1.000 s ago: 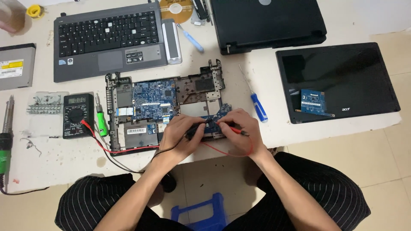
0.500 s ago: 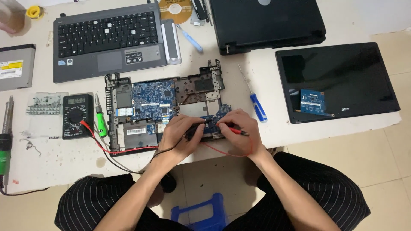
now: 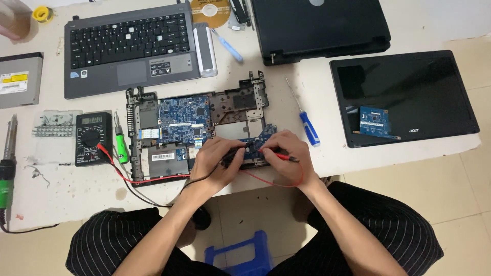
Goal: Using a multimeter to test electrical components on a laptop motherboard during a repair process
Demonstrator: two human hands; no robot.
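At the far left lies a green-handled soldering iron (image 3: 7, 168), then a black multimeter with a round dial (image 3: 92, 138) beside a small green screwdriver (image 3: 120, 146). Its red and black leads run right to the opened laptop base with a blue circuit board (image 3: 184, 120). The left hand (image 3: 215, 163) pinches the black probe (image 3: 232, 155); the right hand (image 3: 286, 156) grips the red probe (image 3: 276, 155), both meeting on the board's near right corner. A blue-handled screwdriver (image 3: 308, 128) lies just right.

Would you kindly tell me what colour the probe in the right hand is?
Red, seen in the head view: the right hand holds the red probe.
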